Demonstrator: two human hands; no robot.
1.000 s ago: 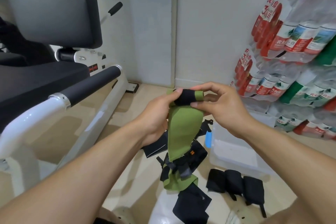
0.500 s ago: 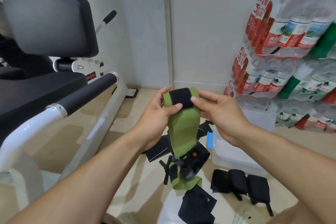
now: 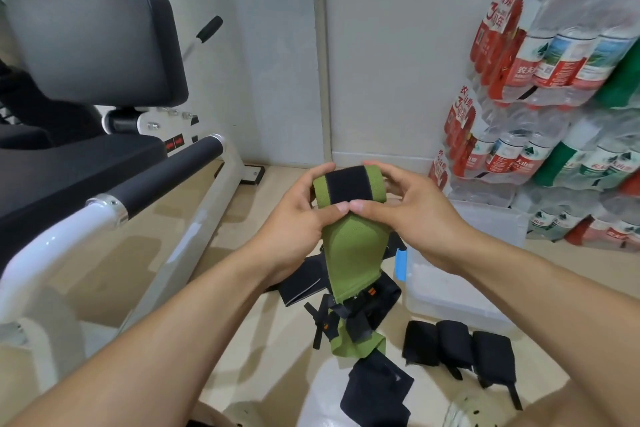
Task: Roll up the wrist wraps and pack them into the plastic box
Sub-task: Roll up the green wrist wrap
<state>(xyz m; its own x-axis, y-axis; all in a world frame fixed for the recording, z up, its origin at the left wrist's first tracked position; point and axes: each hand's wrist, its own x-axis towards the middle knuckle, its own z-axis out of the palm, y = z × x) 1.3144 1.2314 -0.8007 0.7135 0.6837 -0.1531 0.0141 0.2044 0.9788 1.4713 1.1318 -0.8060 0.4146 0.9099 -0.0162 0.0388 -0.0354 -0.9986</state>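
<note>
The left hand (image 3: 298,218) and right hand (image 3: 408,215) both pinch the green wrist wrap (image 3: 349,246), thumbs meeting under a roll that is fatter than a second ago, with less tail hanging. So the rolling is advancing, though much strip is left. Below, loose wraps (image 3: 346,315) lie on the floor beside three rolled black wraps (image 3: 457,345) and the plastic box (image 3: 450,295), which looks empty.

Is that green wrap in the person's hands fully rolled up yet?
No, only partly. The green wrap has a roll at its top, pinched by the left hand and right hand, and a long tail hangs below.
</note>
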